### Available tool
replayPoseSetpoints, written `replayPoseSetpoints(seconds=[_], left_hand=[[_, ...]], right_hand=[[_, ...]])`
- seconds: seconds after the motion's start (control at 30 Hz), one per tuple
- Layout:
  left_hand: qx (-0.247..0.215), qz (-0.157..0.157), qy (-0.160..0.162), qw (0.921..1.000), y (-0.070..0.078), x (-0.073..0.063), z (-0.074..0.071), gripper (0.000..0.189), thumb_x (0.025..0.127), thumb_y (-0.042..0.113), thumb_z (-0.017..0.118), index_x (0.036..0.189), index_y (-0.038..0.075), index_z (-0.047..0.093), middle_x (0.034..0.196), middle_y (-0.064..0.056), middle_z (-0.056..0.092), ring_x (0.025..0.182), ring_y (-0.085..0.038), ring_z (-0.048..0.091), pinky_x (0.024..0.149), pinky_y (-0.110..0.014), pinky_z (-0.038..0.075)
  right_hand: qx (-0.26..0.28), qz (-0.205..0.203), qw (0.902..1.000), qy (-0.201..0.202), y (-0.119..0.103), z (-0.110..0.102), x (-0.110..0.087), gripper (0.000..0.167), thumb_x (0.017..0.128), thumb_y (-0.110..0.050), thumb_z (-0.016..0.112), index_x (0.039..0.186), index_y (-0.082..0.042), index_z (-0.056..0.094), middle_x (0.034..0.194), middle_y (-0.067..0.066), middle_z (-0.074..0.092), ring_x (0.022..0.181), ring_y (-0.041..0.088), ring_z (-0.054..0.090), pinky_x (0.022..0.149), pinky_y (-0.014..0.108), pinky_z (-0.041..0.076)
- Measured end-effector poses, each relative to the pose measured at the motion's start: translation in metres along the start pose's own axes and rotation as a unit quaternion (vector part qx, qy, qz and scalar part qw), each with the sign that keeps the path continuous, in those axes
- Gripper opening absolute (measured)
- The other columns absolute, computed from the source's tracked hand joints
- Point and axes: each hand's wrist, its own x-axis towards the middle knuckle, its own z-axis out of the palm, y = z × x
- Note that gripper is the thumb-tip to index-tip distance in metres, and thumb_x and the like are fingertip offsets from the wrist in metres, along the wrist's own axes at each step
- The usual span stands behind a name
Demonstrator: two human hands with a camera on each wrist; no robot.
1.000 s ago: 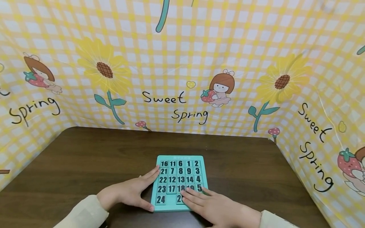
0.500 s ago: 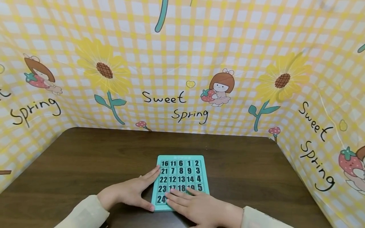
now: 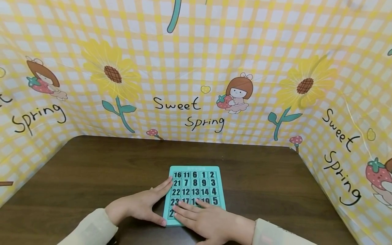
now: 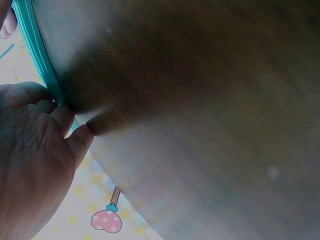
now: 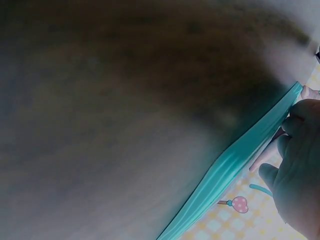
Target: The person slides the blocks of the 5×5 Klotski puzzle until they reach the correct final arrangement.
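Observation:
A turquoise number slide puzzle [image 3: 166, 199] lies flat on the table in the head view, with numbered tiles in a square frame. My left hand [image 3: 139, 206] is spread along its left side, fingertips at the upper part of that edge and thumb at the lower left corner. My right hand [image 3: 211, 219] lies palm down across the lower rows, extended fingers touching tiles at the lower left. It hides most of the bottom row and part of the row above. In both wrist views, the turquoise edge [image 4: 35, 45] shows beside the hand.
The dark brown wooden table [image 3: 122, 160] surrounds the puzzle. A yellow checked cloth [image 3: 196, 61] with flowers, figures and lettering hangs behind the table and along both sides. Pale sleeves [image 3: 92, 228] cover both forearms.
My right hand has slid left along the bottom row, from the middle-right tiles to the lower left. The gap seen earlier beside the 24 tile is now hidden. My left hand has stayed put.

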Motion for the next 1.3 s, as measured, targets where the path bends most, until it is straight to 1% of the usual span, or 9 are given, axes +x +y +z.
replayPoseSetpoints(seconds=[0.23,0.5,0.67,0.8,0.93,1.03,1.17,1.3], left_hand=[[-0.003,0.002,0.0,1.0,-0.001,0.0,0.001,0.118,0.08,0.056,0.076,0.16,0.003,0.006,0.168,-0.015,-0.006,0.151,-0.044,0.015,0.113,-0.072,0.019],[-0.005,0.004,-0.002,1.0,-0.002,0.0,0.001,0.119,0.081,0.056,0.076,0.16,0.003,0.005,0.168,-0.016,-0.006,0.151,-0.042,0.017,0.113,-0.072,0.019],[-0.005,0.004,-0.001,1.0,-0.001,-0.001,0.0,0.118,0.081,0.055,0.076,0.16,0.003,0.006,0.168,-0.016,-0.006,0.15,-0.042,0.018,0.113,-0.072,0.019],[-0.006,0.006,-0.001,1.0,-0.001,0.0,0.001,0.118,0.081,0.055,0.076,0.16,0.003,0.006,0.168,-0.016,-0.006,0.151,-0.041,0.018,0.113,-0.072,0.019],[-0.007,0.005,-0.003,1.0,-0.002,0.0,0.001,0.118,0.081,0.055,0.076,0.16,0.003,0.005,0.168,-0.016,-0.006,0.15,-0.042,0.018,0.113,-0.072,0.019],[-0.013,-0.001,-0.004,0.9999,-0.002,0.0,0.002,0.118,0.08,0.055,0.077,0.16,0.004,0.006,0.168,-0.015,-0.006,0.151,-0.041,0.017,0.113,-0.072,0.019],[-0.018,-0.005,-0.006,0.9998,-0.002,0.0,0.002,0.117,0.081,0.055,0.076,0.16,0.005,0.006,0.168,-0.013,-0.006,0.151,-0.039,0.016,0.114,-0.071,0.018],[-0.019,-0.004,-0.008,0.9998,-0.002,0.0,0.001,0.116,0.082,0.054,0.076,0.16,0.004,0.006,0.168,-0.014,-0.006,0.151,-0.039,0.016,0.114,-0.072,0.017]], right_hand=[[0.0,0.002,1.0,-0.002,0.002,0.002,-0.005,0.08,0.101,-0.064,0.028,0.161,-0.015,0.009,0.169,-0.001,0.005,0.156,0.016,0.008,0.12,0.044,0.031],[-0.004,0.012,0.9999,0.0,0.003,0.004,-0.018,0.08,0.101,-0.066,0.023,0.161,-0.015,0.011,0.169,-0.001,0.008,0.155,0.017,0.012,0.119,0.045,0.034],[0.009,0.02,0.9997,0.002,0.005,0.005,-0.027,0.08,0.1,-0.067,0.024,0.161,-0.016,0.011,0.169,-0.001,0.008,0.155,0.018,0.011,0.118,0.046,0.034],[0.016,0.019,0.9997,0.003,0.007,0.004,-0.029,0.079,0.101,-0.065,0.026,0.161,-0.016,0.011,0.169,-0.001,0.009,0.156,0.018,0.011,0.119,0.046,0.034],[0.01,0.013,0.9998,0.009,0.008,0.002,-0.026,0.078,0.102,-0.062,0.03,0.161,-0.014,0.014,0.169,0.001,0.012,0.155,0.019,0.014,0.118,0.047,0.035],[0.012,0.016,0.9997,0.013,0.01,0.001,-0.019,0.08,0.101,-0.063,0.031,0.161,-0.013,0.012,0.169,0.002,0.01,0.155,0.019,0.013,0.118,0.048,0.035],[0.052,0.031,0.9982,0.003,0.015,0.001,-0.004,0.087,0.098,-0.069,0.031,0.161,-0.016,0.006,0.169,-0.001,0.003,0.156,0.017,0.006,0.12,0.05,0.031],[0.088,0.041,0.9952,-0.01,0.021,0.0,0.008,0.089,0.096,-0.072,0.031,0.161,-0.018,0.004,0.169,-0.004,0.0,0.156,0.016,0.002,0.122,0.051,0.026]])
